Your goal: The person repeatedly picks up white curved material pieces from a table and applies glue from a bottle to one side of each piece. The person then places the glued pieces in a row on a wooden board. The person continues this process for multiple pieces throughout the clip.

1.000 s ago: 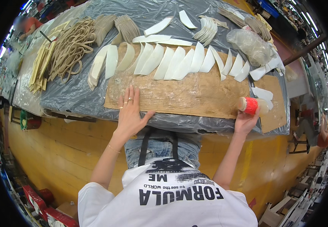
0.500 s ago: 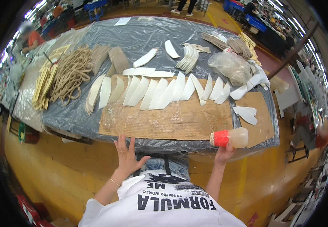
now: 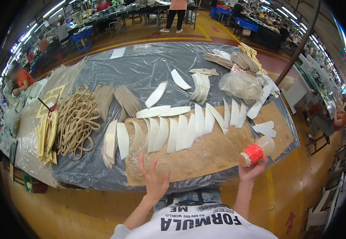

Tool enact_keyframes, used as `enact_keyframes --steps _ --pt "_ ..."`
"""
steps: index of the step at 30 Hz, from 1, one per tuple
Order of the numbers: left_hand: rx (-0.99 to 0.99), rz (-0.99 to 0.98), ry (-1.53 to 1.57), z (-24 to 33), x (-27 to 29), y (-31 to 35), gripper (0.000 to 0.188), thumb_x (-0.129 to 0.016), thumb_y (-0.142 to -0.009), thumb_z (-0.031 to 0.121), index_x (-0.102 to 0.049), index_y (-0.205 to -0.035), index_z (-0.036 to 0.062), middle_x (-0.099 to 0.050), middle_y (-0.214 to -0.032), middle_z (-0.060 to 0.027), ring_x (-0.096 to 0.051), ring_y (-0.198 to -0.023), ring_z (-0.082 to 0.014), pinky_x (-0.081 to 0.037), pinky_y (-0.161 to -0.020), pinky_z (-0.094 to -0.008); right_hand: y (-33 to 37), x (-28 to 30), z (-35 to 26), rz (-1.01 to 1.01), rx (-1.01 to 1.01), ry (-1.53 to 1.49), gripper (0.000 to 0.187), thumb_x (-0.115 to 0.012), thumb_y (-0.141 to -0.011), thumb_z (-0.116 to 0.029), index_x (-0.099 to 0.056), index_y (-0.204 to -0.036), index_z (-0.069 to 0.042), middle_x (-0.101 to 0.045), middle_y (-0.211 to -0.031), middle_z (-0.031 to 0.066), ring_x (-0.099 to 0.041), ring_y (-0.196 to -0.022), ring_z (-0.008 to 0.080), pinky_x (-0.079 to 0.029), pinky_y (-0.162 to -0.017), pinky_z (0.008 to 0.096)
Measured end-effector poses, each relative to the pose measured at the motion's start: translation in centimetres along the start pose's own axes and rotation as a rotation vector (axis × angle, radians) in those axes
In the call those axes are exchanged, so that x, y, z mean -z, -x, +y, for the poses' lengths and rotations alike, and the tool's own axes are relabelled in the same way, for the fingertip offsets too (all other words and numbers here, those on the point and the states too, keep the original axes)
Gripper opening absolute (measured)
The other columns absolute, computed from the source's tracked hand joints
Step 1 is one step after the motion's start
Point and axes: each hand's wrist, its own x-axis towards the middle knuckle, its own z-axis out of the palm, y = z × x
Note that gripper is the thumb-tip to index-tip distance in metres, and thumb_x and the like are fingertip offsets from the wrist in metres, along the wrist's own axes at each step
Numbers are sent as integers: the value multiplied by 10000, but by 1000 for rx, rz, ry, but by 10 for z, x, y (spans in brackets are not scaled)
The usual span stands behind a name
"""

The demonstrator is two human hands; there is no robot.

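My right hand (image 3: 252, 171) is wrapped round a translucent bottle (image 3: 254, 154) with a red band, tilted so its narrow end points down and left. It is held above the right end of a brown cardboard sheet (image 3: 205, 161). My left hand (image 3: 153, 181) hovers at the sheet's front edge, fingers spread and nothing in them. Along the sheet's far side lies an overlapping row of curved white pieces (image 3: 182, 131). Two more white pieces (image 3: 175, 111) lie lengthwise behind the row. At the row's left end is a thicker white piece or small stack (image 3: 110, 143).
Coiled beige cord (image 3: 77, 119), yellowish strips (image 3: 46, 133) and beige strip bundles (image 3: 127, 101) lie at left. A white bundle (image 3: 200, 87), clear plastic bag (image 3: 240, 85) and crossed white pieces (image 3: 265, 129) are at right. Dark plastic film (image 3: 101, 175) covers the table. People work beyond.
The view has tilted up and shifted. My left hand has come forward over the cardboard's edge. The bottle in my right hand has turned, its narrow end now lower.
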Motion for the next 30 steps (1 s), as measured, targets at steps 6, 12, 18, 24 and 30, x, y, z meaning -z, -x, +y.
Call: enact_keyframes --steps 6,12,18,24,30 --pt "-65 -82 66 -44 63 -93 271 -691 -820 93 -626 -1074 23 -632 -1122 -161 -627 -1004 -348 -481 -886 -404 -33 -26 16 -86 -218 -137 618 -594 -881 -482 -506 -1270 -9 -646 -1000 134 -605 -839 214 -514 -630 310" --pt "-150 -259 30 -41 74 -211 256 -671 -840 56 -623 -1086 5 -661 -1071 -166 -639 -999 -309 -487 -848 -367 -53 -24 18 33 -183 -262 650 -651 -866 -474 -497 -1255 24 -625 -924 115 -419 -639 150 -361 -500 251" --pt "-103 -14 998 71 77 -228 529 -711 -831 209 -456 -1273 68 -516 -1082 -91 -560 -925 -219 -512 -734 -385 -56 20 -10 133 -84 -281 645 -668 -859 -467 -501 -1228 35 -624 -963 119 -426 -643 145 -347 -490 248" --pt "117 -225 1786 173 120 -217 641 -643 -873 284 -283 -1341 34 -385 -1065 -89 -502 -933 -211 -556 -528 -466 -80 75 -50 453 123 70 531 -655 -878 -442 -522 -1213 -51 -621 -1020 64 -572 -794 151 -469 -594 237" --pt "-353 -111 1806 179 105 -212 554 -634 -878 249 -333 -1282 19 -406 -1042 -91 -526 -875 -200 -538 -472 -417 -112 126 -95 534 11 496 486 -640 -885 -484 -539 -1187 -116 -611 -1044 13 -623 -892 119 -509 -623 248"
